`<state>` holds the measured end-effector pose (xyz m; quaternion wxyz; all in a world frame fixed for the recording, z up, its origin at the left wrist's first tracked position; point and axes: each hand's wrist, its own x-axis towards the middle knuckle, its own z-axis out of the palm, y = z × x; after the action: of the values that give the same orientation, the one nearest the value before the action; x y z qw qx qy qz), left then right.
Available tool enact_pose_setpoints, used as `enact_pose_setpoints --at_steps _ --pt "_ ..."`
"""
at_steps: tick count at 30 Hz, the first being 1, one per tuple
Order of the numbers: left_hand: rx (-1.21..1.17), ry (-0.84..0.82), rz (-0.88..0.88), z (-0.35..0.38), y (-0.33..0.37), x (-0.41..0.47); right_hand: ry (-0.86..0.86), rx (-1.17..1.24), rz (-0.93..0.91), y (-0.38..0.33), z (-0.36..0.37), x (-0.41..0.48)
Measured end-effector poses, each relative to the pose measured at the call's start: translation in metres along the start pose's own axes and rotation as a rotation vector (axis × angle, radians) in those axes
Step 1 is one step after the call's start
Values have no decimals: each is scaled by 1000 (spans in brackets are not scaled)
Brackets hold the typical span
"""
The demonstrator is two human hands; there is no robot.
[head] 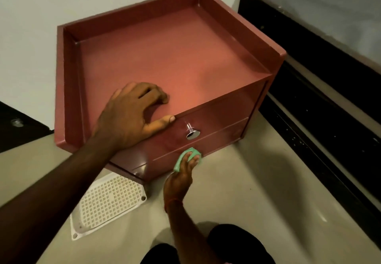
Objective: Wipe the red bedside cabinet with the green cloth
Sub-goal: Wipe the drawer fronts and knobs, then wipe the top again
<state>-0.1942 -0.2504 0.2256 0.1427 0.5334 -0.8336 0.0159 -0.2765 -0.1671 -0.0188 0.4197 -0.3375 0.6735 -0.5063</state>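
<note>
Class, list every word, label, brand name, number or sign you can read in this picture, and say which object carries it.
None: no readable text appears anywhere.
The red cabinet, its metal knob, the green cloth in the right hand, the white plastic grid on the floor and the dark bed frame all look plain.

Beige floor (237,191), pale wall (31,16), dark bed frame (309,119)

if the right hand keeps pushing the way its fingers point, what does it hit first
Almost certainly the lower drawer front of the red cabinet. The right hand presses the green cloth against it, fingers aimed up toward the metal knob, which would come next along that face.
</note>
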Motion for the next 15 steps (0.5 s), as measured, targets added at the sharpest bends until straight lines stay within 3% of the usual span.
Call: enact_pose_setpoints --at_steps 2,3,7,9,11,15 --pt "-3 6 -3 -1 -1 0 -293 83 56 14 2 -29" --pt "-5 2 -5 -1 0 0 -342 181 76 18 0 -41" --pt "-7 -3 -4 -1 -1 0 160 525 484 31 -27 -43" --pt "-10 -3 -7 -1 -1 0 319 765 622 24 -50 -18" --pt "-3 -3 -9 -1 0 -1 359 747 496 12 -57 8" --pt "-6 -9 -10 -2 1 -1 41 128 122 -20 -17 33"
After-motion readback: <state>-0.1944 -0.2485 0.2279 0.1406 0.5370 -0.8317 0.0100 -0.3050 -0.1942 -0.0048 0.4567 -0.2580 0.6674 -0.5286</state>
